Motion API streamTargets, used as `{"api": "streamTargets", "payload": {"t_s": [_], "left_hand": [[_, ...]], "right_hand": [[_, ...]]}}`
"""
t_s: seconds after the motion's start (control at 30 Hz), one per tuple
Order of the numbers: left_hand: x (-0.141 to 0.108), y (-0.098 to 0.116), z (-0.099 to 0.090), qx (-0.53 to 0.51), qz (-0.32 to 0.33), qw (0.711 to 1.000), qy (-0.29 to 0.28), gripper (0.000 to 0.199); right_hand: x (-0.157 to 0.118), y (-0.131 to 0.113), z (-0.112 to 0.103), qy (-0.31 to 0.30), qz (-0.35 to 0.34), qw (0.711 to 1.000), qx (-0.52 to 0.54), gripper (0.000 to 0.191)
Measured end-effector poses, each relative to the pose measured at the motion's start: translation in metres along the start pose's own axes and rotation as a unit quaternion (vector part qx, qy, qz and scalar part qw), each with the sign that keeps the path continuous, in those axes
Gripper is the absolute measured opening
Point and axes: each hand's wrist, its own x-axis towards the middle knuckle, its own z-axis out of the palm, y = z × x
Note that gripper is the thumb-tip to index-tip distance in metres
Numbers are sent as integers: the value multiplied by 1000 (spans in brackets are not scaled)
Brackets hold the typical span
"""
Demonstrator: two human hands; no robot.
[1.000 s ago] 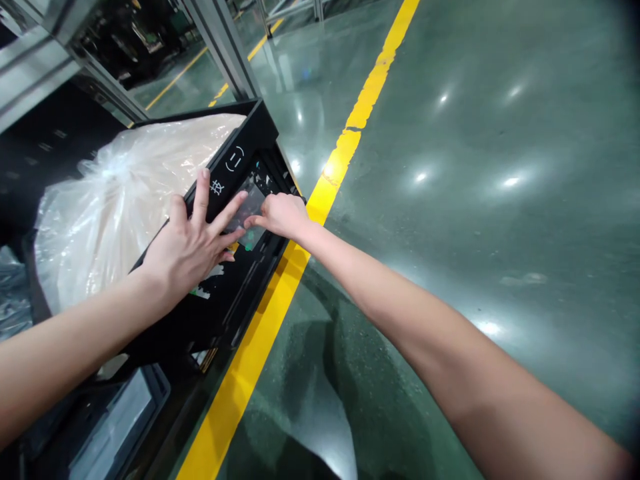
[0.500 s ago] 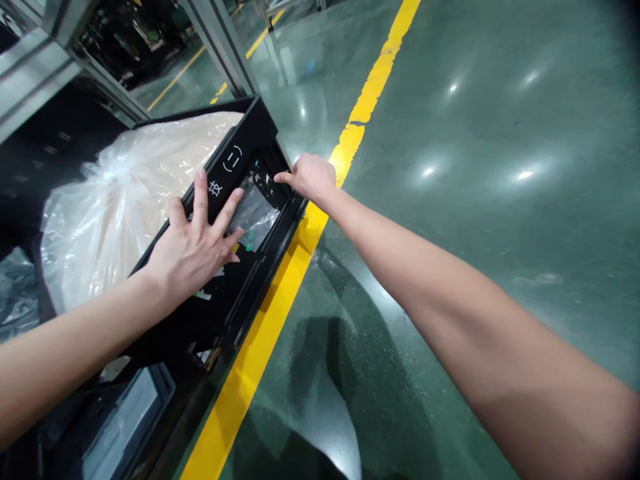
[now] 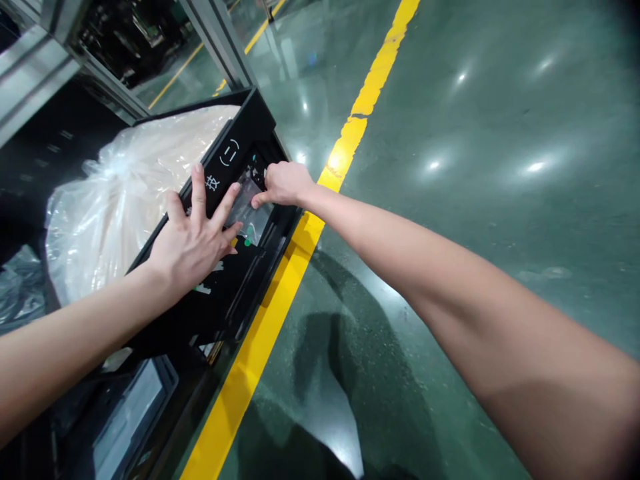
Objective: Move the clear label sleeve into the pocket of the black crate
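Note:
A black plastic crate (image 3: pixel 245 123) with white markings holds a large gathered clear plastic bag (image 3: pixel 120 193) with pale contents. On its outer side lies a small clear plastic sheet or pouch (image 3: pixel 256 223), near patches of torn residue and green spots. My left hand (image 3: pixel 193 237) is spread over the crate's side, fingertips at the rim and at the pouch's left edge. My right hand (image 3: pixel 285 183) is closed with its fingers curled, and its thumb points onto the pouch's upper right part. I see nothing held in it.
Metal frame posts (image 3: pixel 215 40) stand behind the crate. Below it is a grey tray-like container (image 3: pixel 130 417). Crumpled clear plastic (image 3: pixel 23 287) lies at the far left. A yellow floor line (image 3: pixel 280 313) runs beside the crate on the green floor (image 3: pixel 475 167).
My right hand has moved left and slightly down, from the crate's right end onto the plastic pouch. My left hand stays spread in nearly the same place.

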Motion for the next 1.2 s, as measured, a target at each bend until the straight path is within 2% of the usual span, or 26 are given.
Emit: {"api": "streamTargets", "payload": {"t_s": [0.07, 0.17, 0.27, 0.33, 0.43, 0.53, 0.67, 0.93, 1.03, 1.1, 1.13, 1.2], "left_hand": [[0, 0, -1, 20, 5, 1000, -4, 50], [0, 0, -4, 51, 20, 998, -5, 47], [-2, 0, -6, 48, 33, 998, 5, 49], [-2, 1, -6, 34, 31, 999, 17, 56], [-2, 3, -6, 15, 16, 999, 33, 63], [-1, 4, -6, 17, 9, 999, 30, 67], [1, 2, -3, -4, 11, 999, 36, 72], [1, 1, -2, -15, 11, 999, 35, 71], [1, 1, -5, -1, 10, 1000, 24, 74], [1, 1, -6, 3, 16, 1000, 9, 76], [0, 1, -6, 0, 17, 1000, 5, 74], [0, 0, -6, -19, 11, 1000, 6, 69]], "right_hand": [[4, 11, -2, 6, 25, 1000, 6, 73], [-1, 22, -3, 44, 102, 993, 33, 63], [-20, 17, 1, 86, 184, 969, 143, 49], [-34, 4, 9, 87, 254, 925, 268, 47], [-51, -29, 31, 32, 311, 859, 405, 63], [-60, -67, 57, -16, 309, 818, 486, 65], [-68, -100, 84, -8, 323, 780, 536, 66], [-87, -128, 106, 16, 349, 751, 561, 68], [-98, -129, 105, 66, 354, 746, 560, 68], [-113, -129, 103, 124, 353, 752, 543, 58], [-122, -130, 101, 150, 345, 756, 535, 46], [-138, -134, 97, 189, 291, 780, 521, 24]]}}
